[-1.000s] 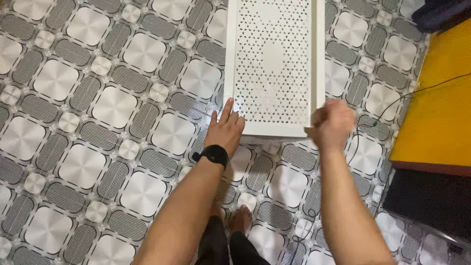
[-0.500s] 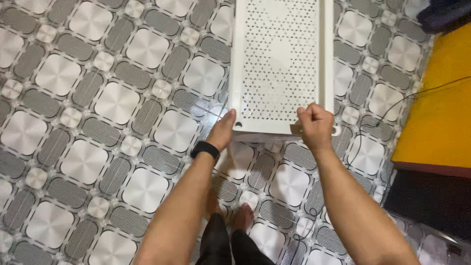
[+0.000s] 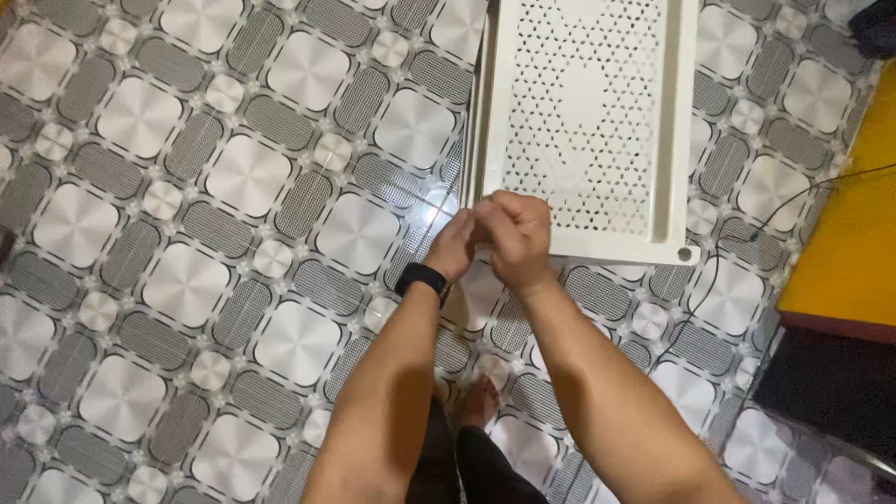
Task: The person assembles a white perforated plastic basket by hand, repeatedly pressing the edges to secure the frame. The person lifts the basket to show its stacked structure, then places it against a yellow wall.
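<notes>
- White plastic panel (image 3: 588,121), perforated w/ small holes in a star-like pattern, solid raised rim all round, small round hole at near right corner. Lies flat on the floor (image 3: 187,233), straight ahead of the person.
- Long axis runs away from the person, up out of view; short near edge faces the hands.
- Both hands meet at the panel's near left corner. Right hand (image 3: 515,238) sits over the near edge, fingers curled tight into a loose fist; can't tell if anything small is pinched inside.
- Left hand (image 3: 455,245), w/ black watch (image 3: 422,279) on the wrist, is pressed against the right, just off the corner; fingers close together, narrow. What they grip, if anything, is hidden behind the right hand.
- Right hand is nearer the panel; left is beside it, over the tiles. Rest of panel lies beyond and to the right of the fingers.
- Floor is grey-and-white patterned tile, glossy, w/ a light glare near the corner.
- Thin black cable (image 3: 747,252) trails past the right corner; yellow surface (image 3: 849,233) at right edge. Bare feet (image 3: 476,401) below.
</notes>
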